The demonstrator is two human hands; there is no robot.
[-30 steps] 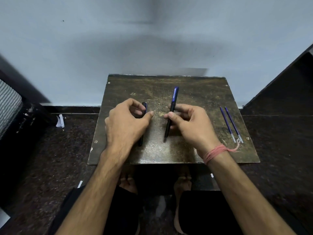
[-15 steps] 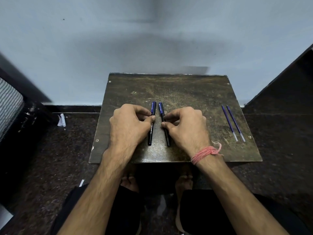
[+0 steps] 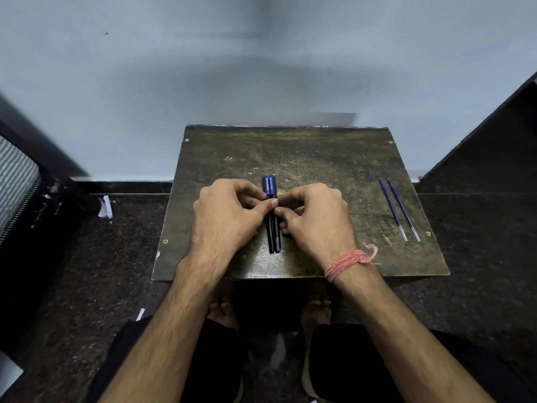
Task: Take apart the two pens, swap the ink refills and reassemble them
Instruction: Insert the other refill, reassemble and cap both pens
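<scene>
Two black pens with blue caps lie side by side, touching, on the middle of a worn brown board (image 3: 319, 158). The left pen (image 3: 266, 190) is pinched by the thumb and fingers of my left hand (image 3: 229, 219). The right pen (image 3: 272, 187) is pinched by my right hand (image 3: 313, 219). My thumbs meet over the pens' middles, hiding them. Both blue caps point away from me. Two thin blue ink refills (image 3: 399, 209) lie parallel on the board's right side, apart from my hands.
The board rests low on a dark speckled floor (image 3: 87, 271) against a pale wall (image 3: 261, 68). A dark slanted panel (image 3: 494, 135) rises at the right, a striped object (image 3: 14, 181) at the left. My bare feet (image 3: 223, 309) are under the board's near edge.
Both hands have brought the two pens together from about a hand's width apart; they now lie touching at the board's middle. The refills have not moved.
</scene>
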